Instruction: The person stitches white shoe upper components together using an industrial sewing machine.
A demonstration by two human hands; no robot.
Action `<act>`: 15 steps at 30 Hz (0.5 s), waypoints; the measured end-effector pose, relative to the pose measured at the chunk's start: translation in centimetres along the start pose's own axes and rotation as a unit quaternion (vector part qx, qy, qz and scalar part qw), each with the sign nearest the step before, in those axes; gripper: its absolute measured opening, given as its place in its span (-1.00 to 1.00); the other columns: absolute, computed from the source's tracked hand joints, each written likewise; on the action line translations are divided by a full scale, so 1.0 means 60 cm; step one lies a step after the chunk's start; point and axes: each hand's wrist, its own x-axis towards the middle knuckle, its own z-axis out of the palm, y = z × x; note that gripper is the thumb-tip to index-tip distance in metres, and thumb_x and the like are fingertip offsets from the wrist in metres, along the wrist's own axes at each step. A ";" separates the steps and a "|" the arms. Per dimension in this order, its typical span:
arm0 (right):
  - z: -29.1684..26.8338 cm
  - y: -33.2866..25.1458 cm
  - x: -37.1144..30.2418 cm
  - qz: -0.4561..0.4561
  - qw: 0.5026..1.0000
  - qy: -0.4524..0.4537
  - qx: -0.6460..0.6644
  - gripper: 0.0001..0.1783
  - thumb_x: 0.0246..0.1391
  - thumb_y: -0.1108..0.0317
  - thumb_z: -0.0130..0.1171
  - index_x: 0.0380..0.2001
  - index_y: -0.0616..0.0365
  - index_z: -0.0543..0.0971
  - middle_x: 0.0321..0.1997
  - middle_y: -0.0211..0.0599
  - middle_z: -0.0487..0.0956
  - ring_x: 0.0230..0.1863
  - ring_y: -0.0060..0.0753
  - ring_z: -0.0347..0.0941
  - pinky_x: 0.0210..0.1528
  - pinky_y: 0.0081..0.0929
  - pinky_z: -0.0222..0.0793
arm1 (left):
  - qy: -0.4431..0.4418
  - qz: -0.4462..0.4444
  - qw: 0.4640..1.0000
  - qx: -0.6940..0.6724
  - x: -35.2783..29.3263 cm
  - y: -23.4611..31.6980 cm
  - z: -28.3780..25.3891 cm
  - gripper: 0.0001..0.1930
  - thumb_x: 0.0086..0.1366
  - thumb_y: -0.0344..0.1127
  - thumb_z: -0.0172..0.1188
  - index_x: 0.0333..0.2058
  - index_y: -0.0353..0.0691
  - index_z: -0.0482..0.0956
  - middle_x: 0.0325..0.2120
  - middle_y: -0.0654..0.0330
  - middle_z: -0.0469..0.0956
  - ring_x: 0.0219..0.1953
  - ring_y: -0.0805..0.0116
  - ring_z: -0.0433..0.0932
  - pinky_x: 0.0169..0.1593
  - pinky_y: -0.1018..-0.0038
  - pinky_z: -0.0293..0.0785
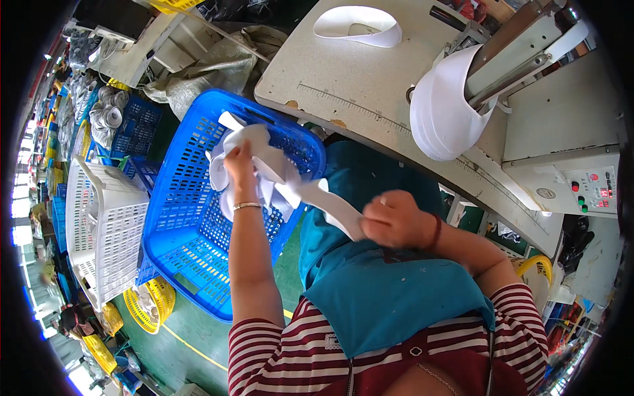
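Observation:
My left hand (pixel 240 163) reaches over the blue basket (pixel 175 204), its fingers closed on a curved white piece among several bunched together (pixel 261 142). My right hand (pixel 398 219) is closed in front of my teal apron (pixel 409 290), gripping the end of a curved white band (pixel 337 208). That band stretches from the right hand toward the bunch in the basket and is smeared by motion. Whether the band joins the piece in my left hand cannot be made out.
On the pale worktable (pixel 330 79) lies a white loop (pixel 357 26). A stack of white curved pieces (pixel 446 109) hangs on the machine arm (pixel 508 56), near a control panel (pixel 593 189). A white basket (pixel 109 224) and yellow basket (pixel 150 303) stand left of the blue one.

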 end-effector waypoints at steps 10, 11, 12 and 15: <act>-0.073 0.024 -0.007 0.130 0.980 0.139 0.062 -0.74 -0.39 0.42 0.38 -0.54 0.10 0.50 -0.58 -0.41 0.40 -0.64 -0.42 0.35 -0.64 -0.52 0.23 | -0.242 0.296 0.852 0.357 -0.149 0.177 0.020 -0.77 0.12 -0.26 0.18 -0.50 -0.35 0.58 -0.60 0.13 0.56 -0.52 0.33 0.54 -0.42 0.47 0.40; -0.075 0.027 -0.003 0.140 0.977 0.147 0.068 -0.73 -0.40 0.42 0.38 -0.54 0.11 0.50 -0.58 -0.41 0.39 -0.63 -0.42 0.35 -0.64 -0.52 0.22 | -0.278 0.286 0.896 0.198 -0.171 0.197 0.022 -0.80 0.11 -0.30 0.18 -0.50 -0.36 0.57 -0.60 0.13 0.55 -0.53 0.34 0.53 -0.45 0.48 0.39; -0.080 0.031 -0.004 0.151 0.974 0.156 0.071 -0.73 -0.41 0.43 0.39 -0.54 0.12 0.51 -0.59 -0.41 0.39 -0.63 -0.41 0.35 -0.64 -0.51 0.22 | -0.339 0.270 0.886 0.167 -0.204 0.232 0.023 -0.81 0.10 -0.33 0.19 -0.50 -0.38 0.56 -0.61 0.12 0.54 -0.52 0.34 0.53 -0.45 0.50 0.39; -0.096 0.039 -0.009 0.194 0.963 0.170 0.075 -0.73 -0.38 0.41 0.40 -0.55 0.13 0.50 -0.60 -0.41 0.38 -0.66 -0.44 0.33 -0.66 -0.55 0.17 | -0.458 0.328 0.819 0.107 -0.286 0.311 0.002 -0.81 0.02 -0.37 0.25 -0.45 -0.39 0.54 -0.60 0.08 0.53 -0.49 0.29 0.54 -0.45 0.52 0.41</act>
